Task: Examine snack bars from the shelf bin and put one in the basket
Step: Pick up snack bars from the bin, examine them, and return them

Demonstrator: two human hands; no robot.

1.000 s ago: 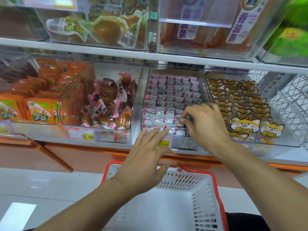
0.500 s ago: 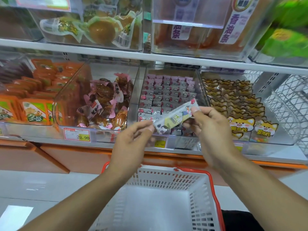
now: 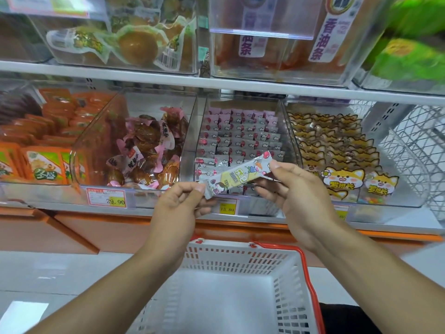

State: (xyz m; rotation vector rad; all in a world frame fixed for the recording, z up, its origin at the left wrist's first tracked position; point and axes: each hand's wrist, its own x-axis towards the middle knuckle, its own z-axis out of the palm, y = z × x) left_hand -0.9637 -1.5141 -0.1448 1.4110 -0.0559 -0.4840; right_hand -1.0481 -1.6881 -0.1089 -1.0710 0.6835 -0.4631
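In the head view a slim white-and-yellow wrapped snack bar (image 3: 237, 174) is stretched aslant between both hands in open air, just in front of the clear plastic shelf bin (image 3: 240, 150) of matching bars: the left hand (image 3: 179, 208) pinches its lower left end and the right hand (image 3: 297, 191) pinches its upper right end. Below the hands, the white slotted plastic shopping basket with a red rim (image 3: 240, 259) stands open-topped, its near rim below the orange shelf edge (image 3: 115, 219).
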